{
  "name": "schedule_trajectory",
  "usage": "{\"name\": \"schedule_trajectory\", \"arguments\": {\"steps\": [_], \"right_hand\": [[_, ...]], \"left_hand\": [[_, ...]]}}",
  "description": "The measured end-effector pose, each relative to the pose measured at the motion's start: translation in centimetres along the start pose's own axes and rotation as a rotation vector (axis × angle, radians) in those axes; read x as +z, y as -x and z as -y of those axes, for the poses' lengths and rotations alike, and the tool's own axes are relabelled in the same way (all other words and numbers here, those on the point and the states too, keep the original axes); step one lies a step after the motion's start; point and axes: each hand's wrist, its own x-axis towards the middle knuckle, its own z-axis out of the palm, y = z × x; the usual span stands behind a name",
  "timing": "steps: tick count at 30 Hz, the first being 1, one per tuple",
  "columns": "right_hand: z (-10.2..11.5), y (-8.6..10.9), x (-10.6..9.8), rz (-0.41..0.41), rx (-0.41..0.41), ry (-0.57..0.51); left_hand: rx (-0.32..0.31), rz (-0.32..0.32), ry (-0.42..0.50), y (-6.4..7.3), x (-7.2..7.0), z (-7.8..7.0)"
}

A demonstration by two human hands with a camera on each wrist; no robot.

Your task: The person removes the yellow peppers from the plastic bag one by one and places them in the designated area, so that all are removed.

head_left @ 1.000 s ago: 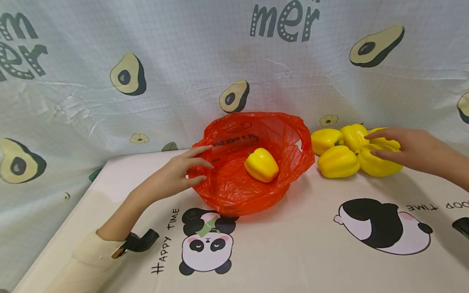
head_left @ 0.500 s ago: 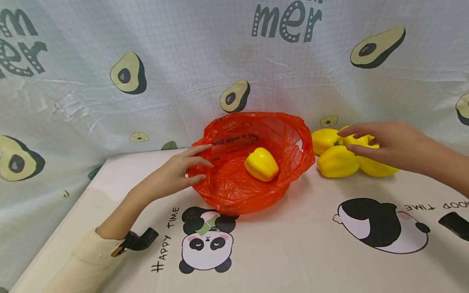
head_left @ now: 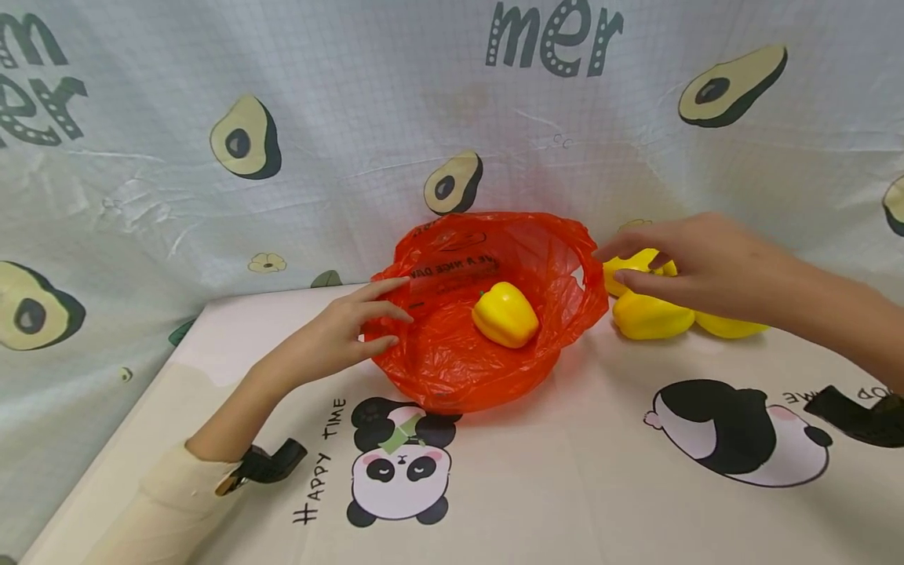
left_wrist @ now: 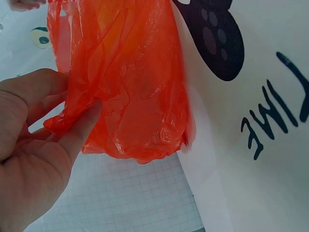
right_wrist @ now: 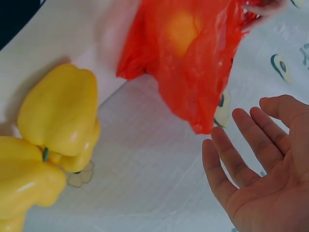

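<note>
A red plastic bag [head_left: 459, 369] stands on the table with its mouth wide and one yellow bell pepper [head_left: 504, 315] lying inside. At the bag's left rim, my left hand [head_left: 339, 337] pinches the film; the left wrist view shows the red plastic [left_wrist: 140, 96] between thumb and fingers. My right hand [head_left: 713, 267] hovers beside the bag's right handle loop, in front of several more yellow bell peppers [head_left: 650, 314]. Nothing is in it, and its fingers are spread and slightly bent in the right wrist view. Part of the pepper group is hidden behind this hand.
Behind the bag hangs a pale curtain [head_left: 339, 118] printed with avocados. The cream tablecloth [head_left: 565, 486] carries panda prints and lettering. A dark wrist-worn device [head_left: 268, 463] sits on the left wrist, another [head_left: 862, 416] on the right.
My right hand has moved left, from over the right-hand peppers to beside the bag's right rim. The left hand, the bag and the pepper inside stay about where they were.
</note>
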Motion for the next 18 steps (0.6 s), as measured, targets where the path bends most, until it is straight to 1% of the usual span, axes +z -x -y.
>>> {"name": "schedule_trajectory", "arguments": {"steps": [3,8,10,15,18], "right_hand": [[0.5,-0.3,0.1,-0.003,-0.028,-0.027],[1.2,-0.4,0.5,-0.009,-0.087,-0.118],[1.5,-0.5,0.7,-0.001,-0.094,-0.135],[2.3,-0.8,1.0,0.029,-0.111,-0.120],[2.9,-1.2,1.2,0.059,-0.137,-0.135]], "left_hand": [[0.001,0.000,-0.001,0.0,0.0,-0.1],[0.005,0.004,0.004,0.2,0.2,-0.2],[0.012,0.004,0.005,0.2,0.3,-0.3],[0.022,0.007,0.004,0.3,0.2,-0.3],[0.022,0.013,-0.001,0.4,0.1,-0.3]]}}
